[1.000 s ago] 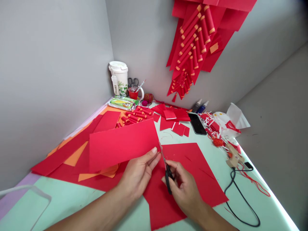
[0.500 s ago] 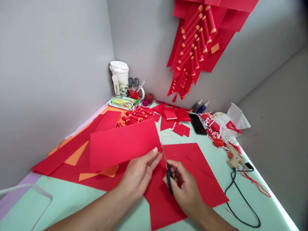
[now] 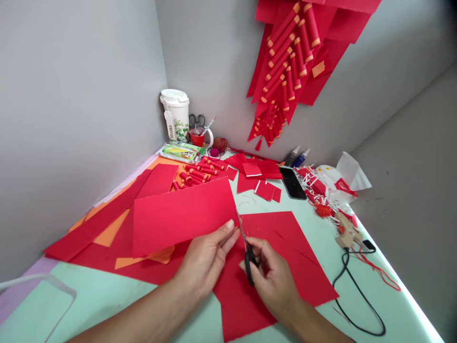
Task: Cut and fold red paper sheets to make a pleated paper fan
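While the left hand (image 3: 207, 257) pinches a red sheet (image 3: 182, 214) near its lower right corner, thumb on the face, the right hand (image 3: 271, 274) has its fingers closed in the handles of black-handled scissors (image 3: 249, 262). The red sheet is raised over the middle of the tabletop (image 3: 107, 295), tilted, its right edge beside the nearly closed blades.

Trimming of that edge looks under way rather than finished; whether a strip has come free is too fine to tell. Beneath the hands, wide red paper (image 3: 285, 267) spreads towards the near edge, with thin dark marks on it, perhaps offcuts.

Work apparently done lies towards the far edge: small red tubes (image 3: 197, 174), left of cut red squares (image 3: 266, 190). More red strips (image 3: 103, 216) lie over orange paper along the left edge, seemingly left to be used. By the far right corner, shredded scraps (image 3: 314, 183) are heaped just beside a phone (image 3: 293, 183).
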Demonstrator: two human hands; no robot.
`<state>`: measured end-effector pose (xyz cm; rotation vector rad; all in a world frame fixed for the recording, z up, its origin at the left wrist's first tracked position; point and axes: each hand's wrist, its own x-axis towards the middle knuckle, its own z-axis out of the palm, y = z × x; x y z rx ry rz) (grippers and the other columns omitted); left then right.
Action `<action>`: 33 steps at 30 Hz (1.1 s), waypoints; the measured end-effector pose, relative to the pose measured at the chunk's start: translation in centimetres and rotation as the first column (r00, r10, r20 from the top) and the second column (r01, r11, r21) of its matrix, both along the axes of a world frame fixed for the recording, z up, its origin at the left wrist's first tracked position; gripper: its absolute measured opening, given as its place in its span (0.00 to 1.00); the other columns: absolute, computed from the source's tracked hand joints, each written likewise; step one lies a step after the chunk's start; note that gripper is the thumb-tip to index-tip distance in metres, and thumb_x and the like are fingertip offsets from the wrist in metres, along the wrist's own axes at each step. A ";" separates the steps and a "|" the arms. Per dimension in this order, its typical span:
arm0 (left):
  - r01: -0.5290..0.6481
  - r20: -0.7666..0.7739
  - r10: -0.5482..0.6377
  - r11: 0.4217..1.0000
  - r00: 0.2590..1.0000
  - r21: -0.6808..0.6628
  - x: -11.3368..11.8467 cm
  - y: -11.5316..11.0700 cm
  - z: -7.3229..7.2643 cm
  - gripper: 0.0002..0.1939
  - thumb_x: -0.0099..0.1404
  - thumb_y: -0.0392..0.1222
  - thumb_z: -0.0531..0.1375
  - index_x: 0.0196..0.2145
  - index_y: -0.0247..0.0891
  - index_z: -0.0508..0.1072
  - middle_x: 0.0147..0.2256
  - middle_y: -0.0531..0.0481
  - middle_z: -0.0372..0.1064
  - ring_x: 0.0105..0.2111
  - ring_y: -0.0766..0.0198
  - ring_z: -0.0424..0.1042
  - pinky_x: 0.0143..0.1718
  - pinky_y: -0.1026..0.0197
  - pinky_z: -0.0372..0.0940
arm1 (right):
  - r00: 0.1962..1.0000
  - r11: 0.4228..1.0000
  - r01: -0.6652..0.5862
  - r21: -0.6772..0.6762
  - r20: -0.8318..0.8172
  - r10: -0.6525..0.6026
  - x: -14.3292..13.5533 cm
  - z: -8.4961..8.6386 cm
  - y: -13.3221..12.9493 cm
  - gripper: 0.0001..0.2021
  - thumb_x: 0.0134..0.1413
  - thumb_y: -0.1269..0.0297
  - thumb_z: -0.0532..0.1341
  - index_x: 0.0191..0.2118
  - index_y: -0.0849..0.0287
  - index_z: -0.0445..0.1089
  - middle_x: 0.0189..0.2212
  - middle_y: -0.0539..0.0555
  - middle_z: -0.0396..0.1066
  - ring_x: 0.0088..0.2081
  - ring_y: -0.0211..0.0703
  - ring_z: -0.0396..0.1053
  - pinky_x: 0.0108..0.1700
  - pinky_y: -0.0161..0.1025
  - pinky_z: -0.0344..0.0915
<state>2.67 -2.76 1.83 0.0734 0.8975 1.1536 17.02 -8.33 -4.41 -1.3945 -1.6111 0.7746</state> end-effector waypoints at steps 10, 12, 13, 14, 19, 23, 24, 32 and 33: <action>0.001 -0.006 -0.001 1.000 1.000 0.006 -0.1 0.0 0.0 0.09 0.60 0.22 0.62 0.25 0.28 0.78 0.29 0.44 0.77 0.34 0.65 0.76 0.46 0.58 0.73 | 0.997 0.998 0.002 -0.065 -0.081 -0.007 -0.2 0.2 -0.1 0.19 0.53 0.74 0.58 0.51 0.57 0.67 0.32 0.50 0.70 0.31 0.37 0.69 0.33 0.31 0.67; 0.009 -0.004 -0.008 1.000 1.000 0.024 -0.1 0.0 0.0 0.08 0.60 0.23 0.62 0.27 0.28 0.79 0.31 0.43 0.78 0.36 0.64 0.77 0.47 0.58 0.73 | 0.997 0.998 0.004 -0.060 -0.077 -0.008 -0.4 0.4 -0.1 0.18 0.53 0.73 0.59 0.51 0.57 0.67 0.33 0.51 0.70 0.31 0.37 0.69 0.34 0.31 0.67; 0.014 -0.005 -0.014 0.999 1.000 0.033 -0.1 -0.1 -0.1 0.07 0.60 0.23 0.62 0.28 0.27 0.79 0.33 0.42 0.78 0.37 0.63 0.77 0.48 0.58 0.72 | 0.997 0.998 0.003 -0.056 -0.071 -0.007 -0.4 0.4 -0.1 0.18 0.53 0.73 0.59 0.51 0.57 0.67 0.33 0.51 0.70 0.32 0.38 0.69 0.34 0.31 0.67; 0.018 -0.009 -0.017 0.999 1.000 0.038 -0.1 -0.1 -0.1 0.06 0.60 0.24 0.62 0.29 0.27 0.79 0.33 0.41 0.78 0.38 0.62 0.77 0.48 0.58 0.72 | 0.998 0.999 0.004 -0.052 -0.064 -0.008 -0.4 0.5 -0.1 0.18 0.53 0.73 0.59 0.51 0.57 0.67 0.33 0.51 0.70 0.32 0.38 0.69 0.33 0.32 0.67; 0.017 -0.018 -0.016 1.000 1.000 0.023 -0.1 -0.1 -0.3 0.07 0.60 0.23 0.62 0.27 0.27 0.79 0.31 0.42 0.77 0.37 0.63 0.76 0.48 0.57 0.72 | 0.999 0.999 0.001 -0.032 -0.043 -0.002 -0.2 0.2 0.1 0.19 0.53 0.73 0.58 0.52 0.56 0.66 0.34 0.51 0.70 0.32 0.39 0.69 0.34 0.33 0.67; 0.013 -0.012 -0.013 1.000 1.000 0.001 0.1 0.0 -0.4 0.08 0.60 0.22 0.61 0.26 0.26 0.79 0.30 0.42 0.77 0.35 0.64 0.76 0.47 0.57 0.73 | 0.999 1.000 -0.012 -0.025 -0.053 0.011 0.0 -0.1 0.2 0.19 0.53 0.74 0.57 0.52 0.55 0.66 0.33 0.50 0.69 0.32 0.38 0.68 0.34 0.33 0.66; 0.013 -0.012 -0.013 1.000 1.000 -0.003 0.1 -0.1 -0.5 0.09 0.60 0.22 0.61 0.26 0.26 0.79 0.30 0.42 0.77 0.35 0.64 0.76 0.46 0.57 0.74 | 0.998 0.999 -0.012 -0.031 -0.061 0.010 0.0 -0.1 0.2 0.20 0.53 0.74 0.57 0.52 0.55 0.66 0.33 0.50 0.69 0.32 0.38 0.68 0.34 0.33 0.66; 0.039 -0.058 -0.037 0.999 0.998 0.031 -0.3 -0.1 -0.7 0.08 0.57 0.23 0.63 0.24 0.28 0.79 0.27 0.44 0.76 0.33 0.63 0.76 0.44 0.58 0.74 | 0.957 0.987 0.015 -0.160 -0.284 -0.061 -0.1 -0.2 0.3 0.15 0.58 0.69 0.58 0.51 0.55 0.66 0.31 0.49 0.69 0.29 0.37 0.67 0.32 0.32 0.67; 0.064 -0.085 -0.061 0.997 0.995 0.041 -0.4 -0.1 -0.7 0.06 0.57 0.24 0.64 0.24 0.27 0.79 0.27 0.44 0.77 0.33 0.63 0.76 0.44 0.58 0.74 | 0.942 0.986 0.031 -0.161 -0.324 -0.082 0.0 -0.1 0.4 0.15 0.59 0.68 0.58 0.52 0.54 0.66 0.32 0.50 0.69 0.31 0.37 0.68 0.34 0.33 0.67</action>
